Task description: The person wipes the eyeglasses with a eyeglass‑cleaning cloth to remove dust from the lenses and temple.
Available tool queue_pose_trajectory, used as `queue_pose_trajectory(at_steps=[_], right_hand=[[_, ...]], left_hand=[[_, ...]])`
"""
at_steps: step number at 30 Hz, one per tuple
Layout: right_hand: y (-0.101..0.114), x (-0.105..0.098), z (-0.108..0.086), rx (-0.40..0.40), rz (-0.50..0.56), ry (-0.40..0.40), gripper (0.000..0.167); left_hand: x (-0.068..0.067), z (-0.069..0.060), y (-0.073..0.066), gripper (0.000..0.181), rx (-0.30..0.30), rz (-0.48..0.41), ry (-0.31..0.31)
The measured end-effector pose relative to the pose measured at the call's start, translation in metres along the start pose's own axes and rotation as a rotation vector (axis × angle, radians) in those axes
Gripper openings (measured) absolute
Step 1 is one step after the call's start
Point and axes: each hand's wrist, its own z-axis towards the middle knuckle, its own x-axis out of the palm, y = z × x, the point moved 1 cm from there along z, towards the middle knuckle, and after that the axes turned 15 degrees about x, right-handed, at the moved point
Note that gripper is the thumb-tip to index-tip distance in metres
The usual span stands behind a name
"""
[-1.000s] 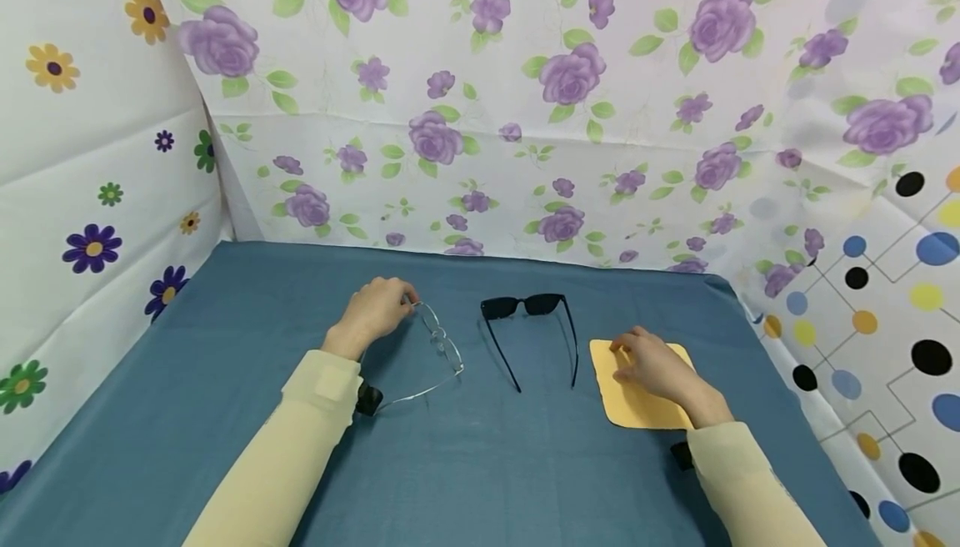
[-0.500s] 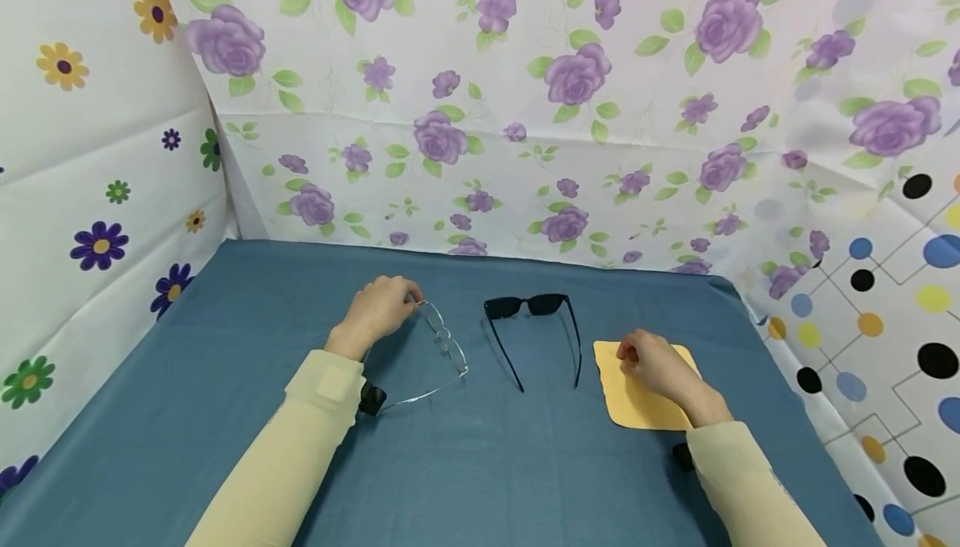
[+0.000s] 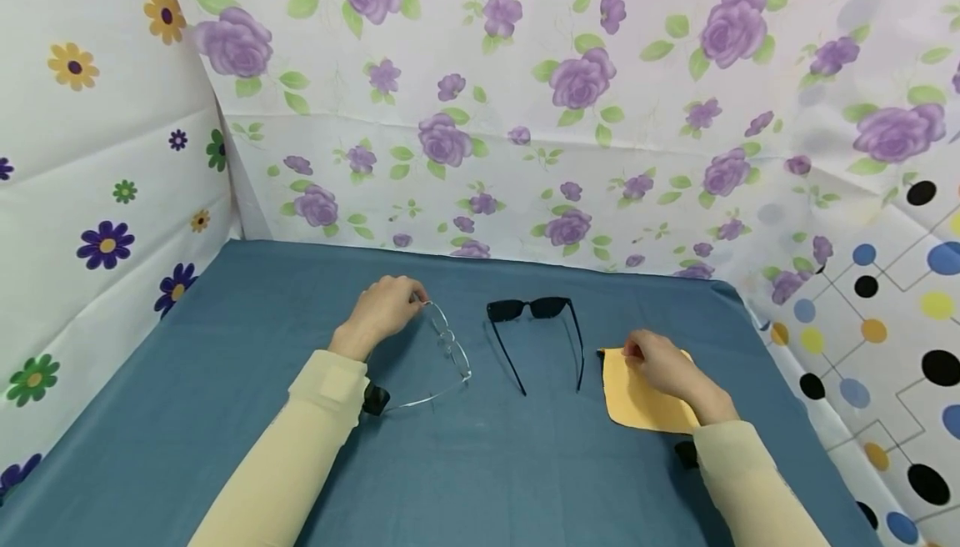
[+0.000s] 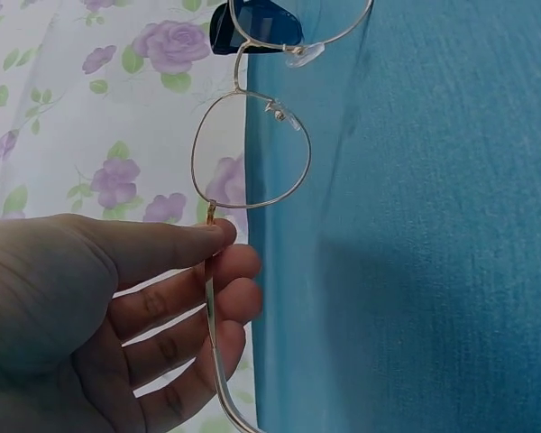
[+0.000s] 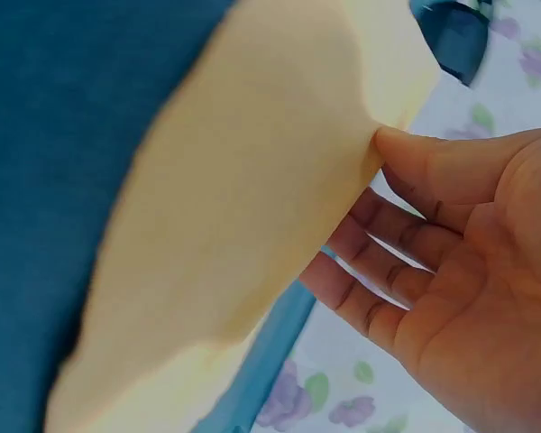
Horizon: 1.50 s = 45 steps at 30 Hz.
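Note:
Thin wire-framed eyeglasses (image 4: 251, 205) with clear lenses are pinched at one temple, near the hinge, between the thumb and fingers of my left hand (image 3: 384, 313). In the head view their other temple stretches toward the left sleeve. My right hand (image 3: 663, 362) pinches the far edge of a yellow cloth (image 3: 637, 403). Seen from the right wrist, the cloth (image 5: 225, 198) hangs from between thumb and fingers, its edge raised. Black sunglasses (image 3: 527, 308) lie between the two hands, temples unfolded and pointing toward me.
A blue cloth (image 3: 480, 480) covers the table. Behind it hangs a white curtain with purple roses (image 3: 442, 138). Flower-patterned fabric (image 3: 105, 155) borders the left side, and dotted fabric (image 3: 862, 330) the right.
My right fingers have closed on the yellow cloth and lifted its far edge off the table. The left hand keeps its hold on the eyeglasses, and the whole view has shifted slightly.

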Motion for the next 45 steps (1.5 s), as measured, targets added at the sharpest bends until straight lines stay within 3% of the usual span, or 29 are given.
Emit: queue_pose_trajectory(at_steps=[4, 10, 16, 19, 25, 35, 45], right_hand=[[0.005, -0.014, -0.005, 0.006, 0.054, -0.018, 0.008], [0.009, -0.021, -0.004, 0.032, 0.053, -0.052, 0.005], [0.006, -0.02, -0.004, 0.068, 0.072, 0.0, 0.005], [0.004, -0.019, -0.005, 0.086, 0.093, 0.049, 0.015], [0.005, -0.021, -0.006, 0.089, 0.064, 0.099, 0.037], [0.002, -0.024, -0.01, 0.112, 0.043, 0.097, 0.007], [0.007, -0.042, -0.019, 0.078, 0.123, 0.085, 0.013]], left_hand=[[-0.003, 0.001, -0.001, 0.019, 0.001, -0.045, 0.012], [-0.008, 0.005, -0.004, 0.021, 0.008, -0.129, 0.045], [-0.013, 0.007, -0.009, 0.021, 0.027, -0.222, 0.08], [-0.017, 0.006, -0.011, 0.022, 0.022, -0.245, 0.086], [-0.02, 0.007, -0.017, 0.022, 0.019, -0.229, 0.092], [-0.024, 0.01, -0.024, 0.024, 0.03, -0.193, 0.106], [-0.027, 0.01, -0.029, 0.023, 0.046, -0.167, 0.097]])
